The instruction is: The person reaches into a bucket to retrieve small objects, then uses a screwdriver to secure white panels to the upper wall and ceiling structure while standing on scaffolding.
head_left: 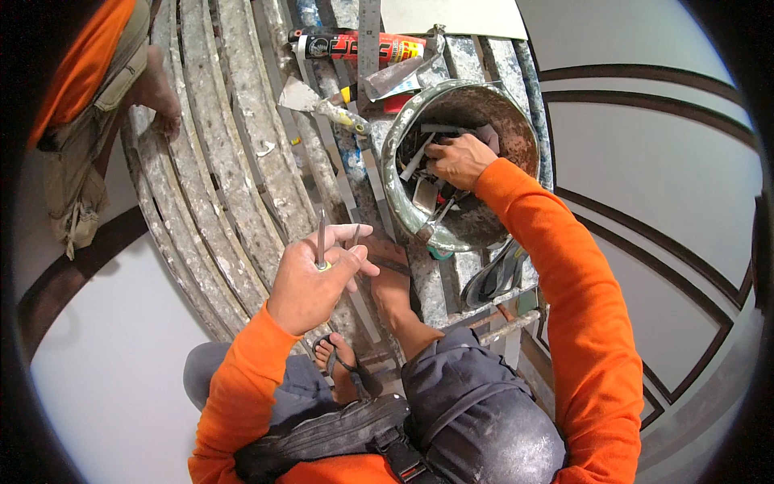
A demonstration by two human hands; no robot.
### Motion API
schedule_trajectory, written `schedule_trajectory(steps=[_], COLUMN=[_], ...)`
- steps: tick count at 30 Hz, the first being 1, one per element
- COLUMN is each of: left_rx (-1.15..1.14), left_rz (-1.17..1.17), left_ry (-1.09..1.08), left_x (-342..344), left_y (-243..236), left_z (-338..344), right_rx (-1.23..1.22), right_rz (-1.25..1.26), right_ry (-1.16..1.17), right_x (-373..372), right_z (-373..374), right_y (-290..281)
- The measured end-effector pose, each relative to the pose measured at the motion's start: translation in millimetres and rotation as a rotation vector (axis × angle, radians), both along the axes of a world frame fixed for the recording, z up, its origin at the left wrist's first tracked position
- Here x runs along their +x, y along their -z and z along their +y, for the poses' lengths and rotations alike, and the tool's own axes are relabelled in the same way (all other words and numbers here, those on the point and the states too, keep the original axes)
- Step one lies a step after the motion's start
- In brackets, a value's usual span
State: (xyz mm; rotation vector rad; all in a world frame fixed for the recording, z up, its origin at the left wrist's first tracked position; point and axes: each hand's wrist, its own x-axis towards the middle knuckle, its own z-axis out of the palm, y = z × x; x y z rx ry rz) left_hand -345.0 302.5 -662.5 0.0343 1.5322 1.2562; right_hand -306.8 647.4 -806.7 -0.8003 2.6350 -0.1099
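Observation:
My left hand (308, 282) is closed on a slim tool (321, 240) with a metal shaft pointing up and a yellow piece at its base; another thin dark piece shows between the fingers. My right hand (461, 161) reaches into a weathered green-grey bucket (518, 211) at the upper right, fingertips curled down among white tubes, small tools and scraps, so what they grip is hidden. Beside the bucket lie a putty knife (300, 98), a red-and-black cartridge (387, 50) and a metal ruler (368, 24).
I am on a slatted, paint-spattered platform (214, 161), my feet on it. Black sandals (492, 278) lie below the bucket. A white board (451, 14) is at the back. Another person's orange-sleeved arm and hand (157, 97) are at the upper left. Dark-banded pale surfaces lie beyond the platform.

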Motion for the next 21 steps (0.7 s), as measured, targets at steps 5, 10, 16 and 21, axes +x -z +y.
schedule_trajectory(steps=[5,10,16,21], left_rx=[0.012,0.026,0.05,0.06], left_rz=[-0.024,-0.072,-0.062,-0.057], left_ry=[-0.05,-0.067,-0.052,-0.035], left_x=[1.0,-1.4,1.9,4.7], left_y=[4.9,5.0,-1.3,1.2], left_z=[2.1,7.6,16.2,17.3], right_rx=[-0.109,-0.509,-1.226,-0.982], right_rz=[0.065,-0.121,-0.492,-0.363], right_ry=[0.124,0.894,1.418,1.363], right_x=[8.5,19.5,48.6,54.8], right_z=[10.0,7.2,8.9,10.0], right_y=[-16.2,-74.5,-89.2,-97.7])
